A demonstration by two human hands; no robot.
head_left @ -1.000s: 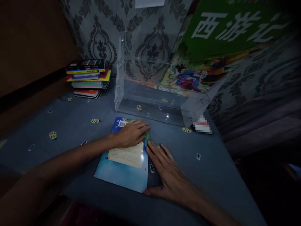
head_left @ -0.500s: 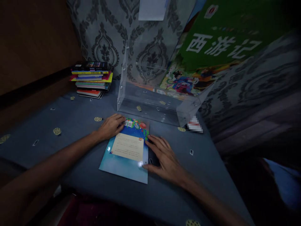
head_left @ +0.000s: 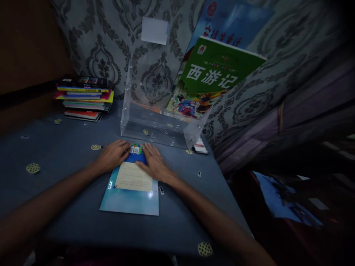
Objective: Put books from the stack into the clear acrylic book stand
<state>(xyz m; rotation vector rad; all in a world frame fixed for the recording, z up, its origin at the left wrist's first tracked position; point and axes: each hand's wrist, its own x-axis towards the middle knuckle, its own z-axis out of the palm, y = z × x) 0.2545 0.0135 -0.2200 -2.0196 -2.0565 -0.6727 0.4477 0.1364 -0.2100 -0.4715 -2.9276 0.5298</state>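
Observation:
A thin glossy book (head_left: 130, 201) lies flat on the table, its blue back cover up, with a cream text panel and a barcode near the far edge. My left hand (head_left: 115, 155) rests at the book's far left edge, its fingers stretched forward beside the barcode. Across the far right part of the cover lies my right hand (head_left: 155, 162), palm down and fingers extended. Neither hand grips the book; both touch it or its edges.
Behind the book stands a clear acrylic rack (head_left: 158, 138) holding a green book (head_left: 213, 74) and a blue book (head_left: 235, 22), both leaning. A book stack (head_left: 85, 98) sits at the far left of the patterned tablecloth (head_left: 69, 199). A pixelated item (head_left: 200, 145) lies by the rack's right end.
My right hand has moved from the book's right edge up and left onto its far part. The left hand stays near the far left edge. The view has shifted right and tilted up.

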